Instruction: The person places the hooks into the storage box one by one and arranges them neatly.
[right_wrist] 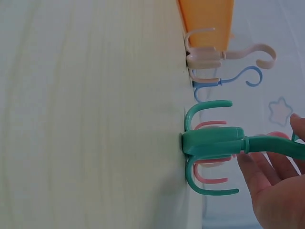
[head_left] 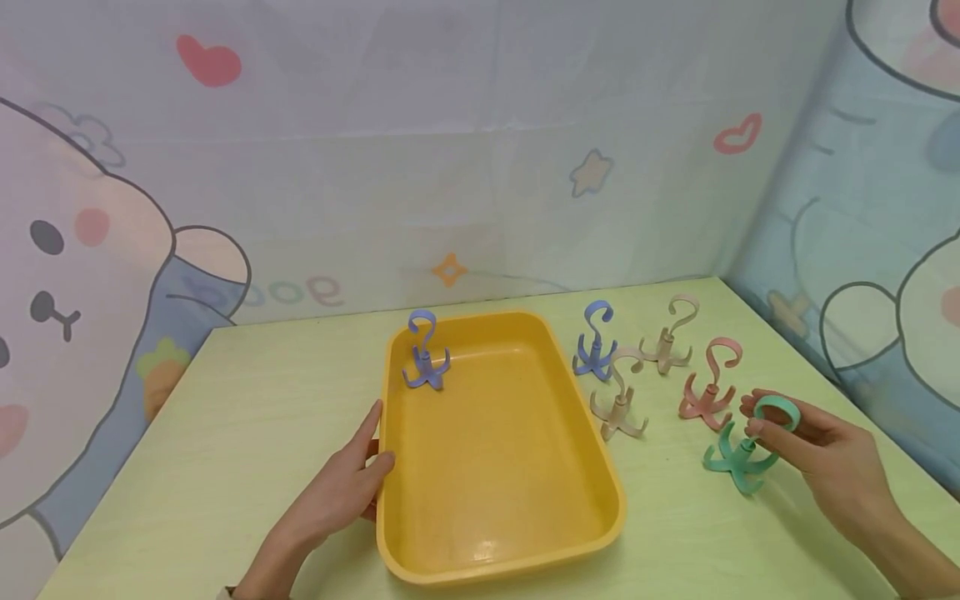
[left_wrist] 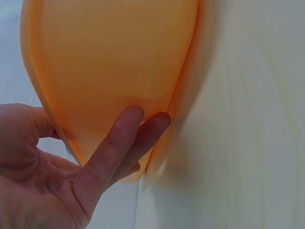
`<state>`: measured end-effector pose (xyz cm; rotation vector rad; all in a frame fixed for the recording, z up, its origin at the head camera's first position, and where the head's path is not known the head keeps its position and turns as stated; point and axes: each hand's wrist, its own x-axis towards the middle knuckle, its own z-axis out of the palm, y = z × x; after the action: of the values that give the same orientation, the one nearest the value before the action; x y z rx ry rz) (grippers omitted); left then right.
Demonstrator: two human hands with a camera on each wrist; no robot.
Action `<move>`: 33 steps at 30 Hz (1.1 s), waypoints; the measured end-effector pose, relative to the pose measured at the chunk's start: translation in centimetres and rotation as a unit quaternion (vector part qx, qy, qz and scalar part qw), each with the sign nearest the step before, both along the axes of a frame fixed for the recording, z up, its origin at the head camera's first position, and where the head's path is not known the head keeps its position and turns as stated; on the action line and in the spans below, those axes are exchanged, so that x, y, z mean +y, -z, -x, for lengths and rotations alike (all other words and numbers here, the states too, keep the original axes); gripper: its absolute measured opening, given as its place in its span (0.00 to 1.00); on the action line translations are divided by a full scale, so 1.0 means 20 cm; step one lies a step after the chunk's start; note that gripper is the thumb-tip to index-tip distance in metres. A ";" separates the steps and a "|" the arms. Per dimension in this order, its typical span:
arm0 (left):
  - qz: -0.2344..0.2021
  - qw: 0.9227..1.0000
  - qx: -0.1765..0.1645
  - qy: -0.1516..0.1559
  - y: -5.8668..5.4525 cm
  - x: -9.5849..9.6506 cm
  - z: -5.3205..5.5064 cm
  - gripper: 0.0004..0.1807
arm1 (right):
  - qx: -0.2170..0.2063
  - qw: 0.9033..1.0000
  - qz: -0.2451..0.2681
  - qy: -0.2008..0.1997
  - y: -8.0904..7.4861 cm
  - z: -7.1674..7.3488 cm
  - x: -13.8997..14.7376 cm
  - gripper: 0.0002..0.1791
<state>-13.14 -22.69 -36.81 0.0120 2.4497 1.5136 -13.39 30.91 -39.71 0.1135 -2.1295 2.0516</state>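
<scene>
The left hand (head_left: 341,492) gripped the yellow rectangular plastic tray (head_left: 495,467) at nine o'clock, while off its three o'clock the right hand (head_left: 828,462) pinched the green pronged plastic hook (head_left: 741,458), which, if tilted, might snag the pink plastic hook (head_left: 707,404).

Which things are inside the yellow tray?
The yellow tray holds one blue hook, standing near its far-left corner; nothing else shows inside. Whatever is directly beneath the hook is covered.
</scene>
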 end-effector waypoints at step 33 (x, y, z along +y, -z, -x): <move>-0.005 1.000 0.000 -0.001 0.00 0.00 0.00 0.44 | 0.033 0.992 0.090 -0.083 -0.18 -0.01 -0.19 0.11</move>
<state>-13.04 -22.61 -36.90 0.0129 2.4423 1.5272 -13.29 27.03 -36.09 0.3384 -1.9441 2.2864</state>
